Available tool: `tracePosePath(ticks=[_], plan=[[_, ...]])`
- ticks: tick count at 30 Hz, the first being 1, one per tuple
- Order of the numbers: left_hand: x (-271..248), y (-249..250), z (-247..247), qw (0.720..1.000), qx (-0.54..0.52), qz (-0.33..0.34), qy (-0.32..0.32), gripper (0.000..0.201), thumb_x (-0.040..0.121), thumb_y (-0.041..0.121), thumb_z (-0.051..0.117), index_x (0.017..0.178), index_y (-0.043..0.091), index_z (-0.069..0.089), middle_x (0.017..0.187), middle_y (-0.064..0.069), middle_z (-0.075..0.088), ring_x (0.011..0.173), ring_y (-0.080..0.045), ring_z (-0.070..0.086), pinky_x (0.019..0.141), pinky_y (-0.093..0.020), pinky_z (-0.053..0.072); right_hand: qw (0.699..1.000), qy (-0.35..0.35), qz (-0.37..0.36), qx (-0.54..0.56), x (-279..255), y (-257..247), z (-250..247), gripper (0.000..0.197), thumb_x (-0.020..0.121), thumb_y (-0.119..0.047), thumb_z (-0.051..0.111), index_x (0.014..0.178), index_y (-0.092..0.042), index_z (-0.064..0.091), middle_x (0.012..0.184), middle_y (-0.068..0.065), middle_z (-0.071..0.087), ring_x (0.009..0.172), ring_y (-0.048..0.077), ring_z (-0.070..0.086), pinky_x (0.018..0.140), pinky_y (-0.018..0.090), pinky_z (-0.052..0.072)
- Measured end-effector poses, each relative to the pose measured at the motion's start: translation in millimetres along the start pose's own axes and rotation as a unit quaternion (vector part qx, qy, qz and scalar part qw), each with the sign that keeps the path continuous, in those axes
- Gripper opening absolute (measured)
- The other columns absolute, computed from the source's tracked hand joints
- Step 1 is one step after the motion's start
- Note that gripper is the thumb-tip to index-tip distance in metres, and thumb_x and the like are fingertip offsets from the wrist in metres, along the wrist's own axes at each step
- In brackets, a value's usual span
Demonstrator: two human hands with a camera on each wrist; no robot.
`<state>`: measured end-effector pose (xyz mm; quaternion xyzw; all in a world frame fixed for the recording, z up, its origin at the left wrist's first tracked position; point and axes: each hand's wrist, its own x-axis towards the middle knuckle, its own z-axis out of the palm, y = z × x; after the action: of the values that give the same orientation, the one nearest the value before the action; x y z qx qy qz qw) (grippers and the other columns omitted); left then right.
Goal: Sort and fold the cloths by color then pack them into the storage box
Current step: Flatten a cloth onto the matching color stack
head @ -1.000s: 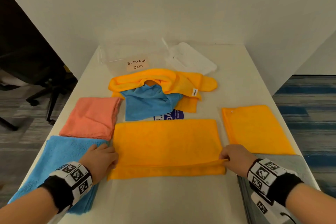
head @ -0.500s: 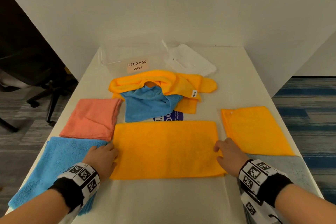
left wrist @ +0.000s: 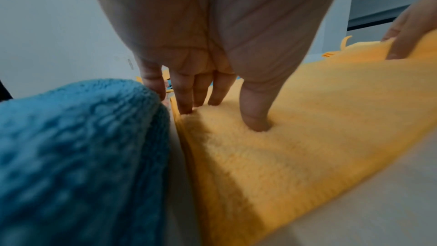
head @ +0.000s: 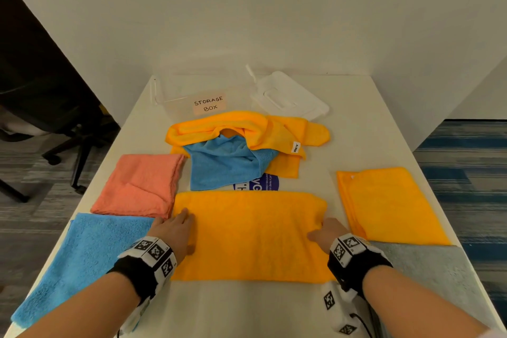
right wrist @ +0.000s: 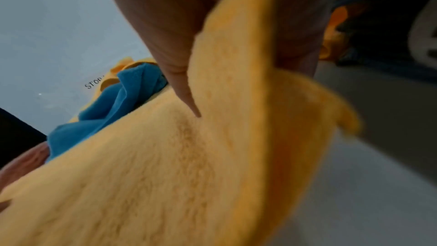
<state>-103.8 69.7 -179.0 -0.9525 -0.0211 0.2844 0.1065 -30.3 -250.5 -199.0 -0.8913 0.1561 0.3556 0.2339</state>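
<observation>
A half-folded orange cloth lies flat at the table's middle front. My left hand presses its left end with straight fingers and thumb, seen on the orange cloth in the left wrist view. At the other end, my right hand pinches the edge; in the right wrist view the orange cloth rises between thumb and fingers. A clear storage box stands at the back. In front of it is a loose pile of orange and blue cloths.
Folded cloths surround the work spot: pink and blue on the left, orange and grey on the right. The white lid lies beside the box. An office chair stands off the table's left side.
Both hands moved from the cloth's near corners up its side edges. The near fold now lies flat. My right hand has taken hold of the right edge and lifted it.
</observation>
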Motion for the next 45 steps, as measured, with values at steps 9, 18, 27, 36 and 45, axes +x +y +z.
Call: tracePosePath(ticks=[9,18,27,36,45], plan=[[-7,33,5,0.987,-0.093,0.127,0.034,0.090,0.093,0.031,0.056,0.150,0.022,-0.014,0.159,0.001,-0.016,0.147,-0.019,0.002,0.118,-0.033,0.008,0.974,-0.003,-0.047,0.222,-10,38,-51,0.060,0.088,-0.019,0.065,0.142,-0.012,0.041,0.134,0.014,0.053,0.109,0.036,0.057,0.095,0.053,0.047],[-4,68,-2,0.951,-0.243,0.175,0.079,0.066,0.095,0.036,0.052,0.150,0.024,0.020,0.159,0.004,0.008,0.144,-0.015,0.016,0.116,-0.026,0.017,0.886,-0.048,-0.140,0.439,-70,29,-72,0.057,0.079,0.003,0.069,0.126,-0.022,0.045,0.107,0.002,0.062,0.094,0.025,0.061,0.068,0.040,0.050],[-15,67,-26,0.677,-0.732,0.070,-0.031,0.049,0.089,0.059,0.049,0.106,0.014,0.061,0.089,-0.003,0.065,0.075,-0.016,0.065,0.067,-0.032,0.056,0.927,-0.211,-0.276,0.143,-92,-72,9,0.078,0.084,-0.013,0.070,0.145,-0.027,0.022,0.121,-0.001,0.058,0.098,0.016,0.063,0.074,0.028,0.055],[-4,45,1,0.769,-0.632,0.035,0.083,0.055,0.079,0.035,0.062,0.130,0.022,0.045,0.093,-0.008,0.070,0.077,-0.025,0.067,0.073,-0.047,0.056,0.948,-0.107,-0.298,0.046,-72,-66,29,0.066,0.092,-0.010,0.054,0.148,-0.025,0.023,0.124,-0.002,0.058,0.102,0.013,0.057,0.087,0.026,0.049],[-7,38,2,0.872,-0.465,0.081,0.130,0.043,0.096,0.006,0.045,0.120,0.040,0.051,0.133,0.001,0.051,0.108,-0.013,0.052,0.096,-0.021,0.041,0.920,0.004,-0.303,-0.249,-50,-29,27,0.065,0.085,-0.028,0.061,0.143,-0.027,0.031,0.151,-0.001,0.022,0.134,0.026,0.025,0.108,0.042,0.030]])
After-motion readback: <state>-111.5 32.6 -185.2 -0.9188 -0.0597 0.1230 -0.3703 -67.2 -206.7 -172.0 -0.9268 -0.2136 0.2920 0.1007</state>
